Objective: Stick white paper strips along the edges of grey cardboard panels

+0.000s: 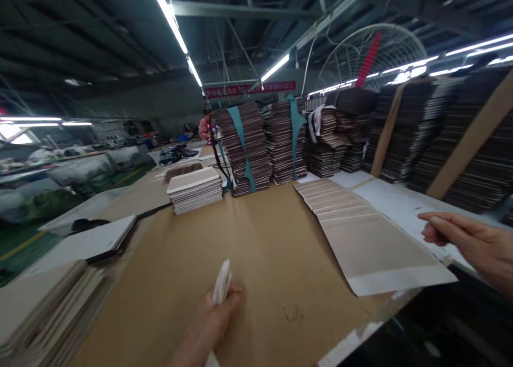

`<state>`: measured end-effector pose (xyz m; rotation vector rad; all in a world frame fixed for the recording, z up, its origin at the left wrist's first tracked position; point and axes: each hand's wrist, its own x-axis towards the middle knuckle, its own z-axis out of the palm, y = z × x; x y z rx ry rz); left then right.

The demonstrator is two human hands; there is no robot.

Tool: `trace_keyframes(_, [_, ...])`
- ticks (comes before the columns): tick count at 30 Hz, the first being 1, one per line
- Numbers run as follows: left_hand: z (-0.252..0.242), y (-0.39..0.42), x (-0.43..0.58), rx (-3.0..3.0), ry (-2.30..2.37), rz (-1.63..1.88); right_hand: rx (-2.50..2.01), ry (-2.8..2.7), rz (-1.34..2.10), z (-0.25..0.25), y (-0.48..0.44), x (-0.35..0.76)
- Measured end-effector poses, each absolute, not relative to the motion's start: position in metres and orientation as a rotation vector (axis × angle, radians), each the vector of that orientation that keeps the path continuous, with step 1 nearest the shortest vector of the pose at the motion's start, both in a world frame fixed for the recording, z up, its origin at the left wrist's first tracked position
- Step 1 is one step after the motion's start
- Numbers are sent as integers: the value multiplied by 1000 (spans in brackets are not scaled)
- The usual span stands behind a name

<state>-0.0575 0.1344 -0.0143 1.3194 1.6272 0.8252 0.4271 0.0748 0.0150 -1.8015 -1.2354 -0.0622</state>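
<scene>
Two bare hands are in view over a brown-covered tabletop (264,233). Left hand (218,305): positioned at the lower center, above the near part of the brown surface; fingers closed around a pale piece (222,281), whose narrow end projects upward from the grip. Motion blur affects this area; the pale piece appears to be folded or layered, but the number of layers cannot be determined. Right hand (460,239): positioned at the right edge, beyond the side of the fanned beige sheets (372,239); grip narrow, thumb close to the extended index finger, remaining fingers curled.

The fanned beige sheets overlap in steps along the right side of the tabletop. The nearest sheet shows its full face and a white band along its near edge. A squared stack of pale sheets (196,193) is located at the far left of the brown surface. Further beige stacks (48,308) are at the lower left, just in front of a white panel (92,241).

At the far edge, two tall dark bundles (258,158) (280,148) stand side by side, each tied with a teal strip (239,129) (295,134). Larger strapped stacks (409,126) stand to the right, below a caged fan (372,54). Another person (205,127) is visible in the background, behind the bundles.
</scene>
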Motion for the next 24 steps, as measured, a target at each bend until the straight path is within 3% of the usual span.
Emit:
trace_keyframes(4, [-29, 133, 19, 1454, 1431, 615, -1785, -855, 128, -34, 49, 467])
trace_keyframes(9, [-38, 144, 105, 1510, 1341, 569, -1852, -997, 182, -74, 56, 482])
trace_keyframes(16, [-35, 155, 156, 1520, 1410, 580, -1930, -1181, -3, -90, 63, 472])
trace_keyframes(24, [-27, 149, 170, 1492, 1438, 535, -1937, -1186, 29, -105, 50, 464])
